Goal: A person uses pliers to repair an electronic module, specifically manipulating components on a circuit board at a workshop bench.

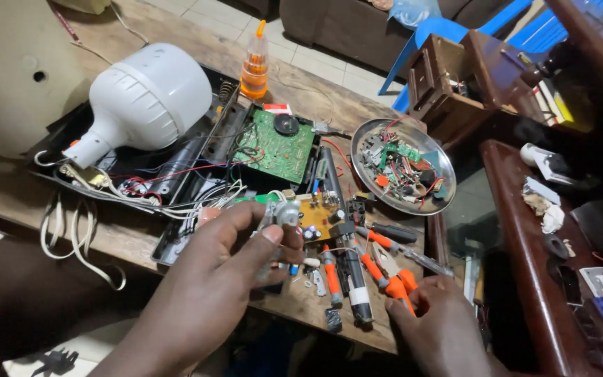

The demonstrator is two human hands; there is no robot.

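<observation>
Wooden workbench [176, 52] cluttered with a green circuit board [278, 148], a big white bulb [141, 105] and a metal dish [441, 157] of parts. Left hand [228, 262] has fingers [263, 241] curled tight, pinching a small grey part [284, 213] above the bench. Right hand [441, 321] rests at the near edge, fingers loosely bent on the orange pliers [392, 276].

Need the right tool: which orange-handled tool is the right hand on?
The orange-handled pliers under the right hand, lying rightmost; the orange-handled screwdriver lies untouched further left.
</observation>
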